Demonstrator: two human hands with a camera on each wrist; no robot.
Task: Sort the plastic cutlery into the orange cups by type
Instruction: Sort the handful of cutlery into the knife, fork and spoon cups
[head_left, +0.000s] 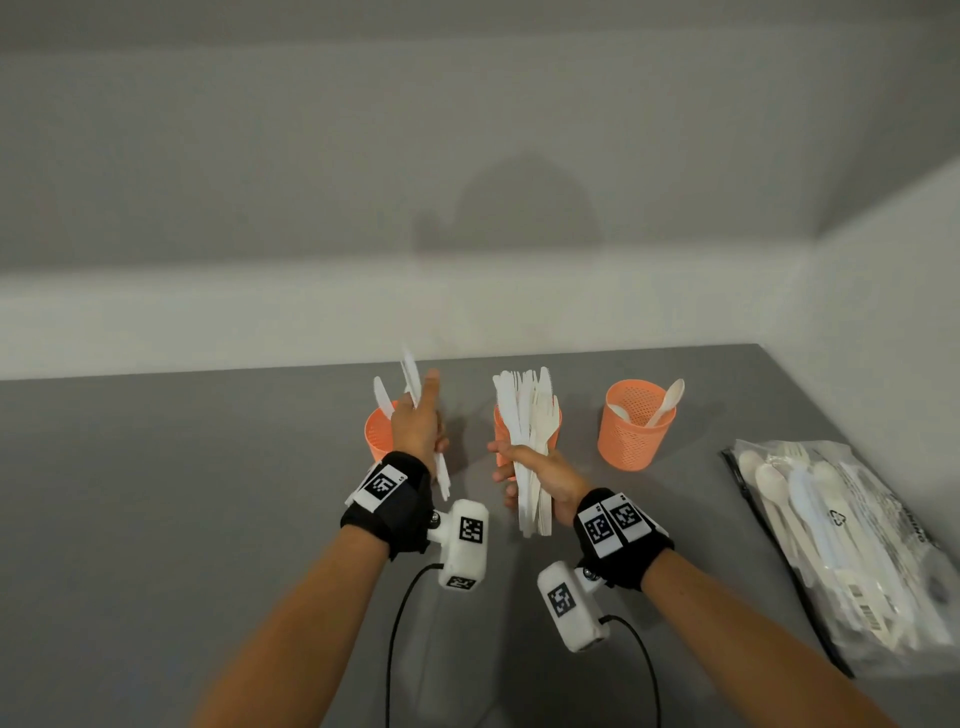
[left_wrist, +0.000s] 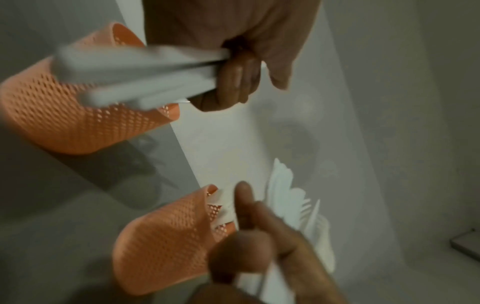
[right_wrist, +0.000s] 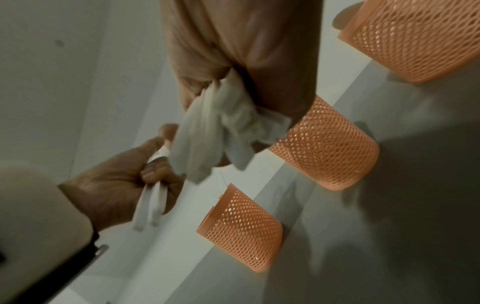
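Note:
Three orange mesh cups stand in a row on the grey table: the left cup with a white knife in it, the middle cup, and the right cup with two spoons. My left hand grips a few white knives above and just right of the left cup. My right hand grips a thick upright bundle of mixed white cutlery in front of the middle cup.
A clear plastic bag with more spoons and forks lies at the table's right edge. A white wall runs close behind the cups. Cables trail from both wrist cameras over the near table.

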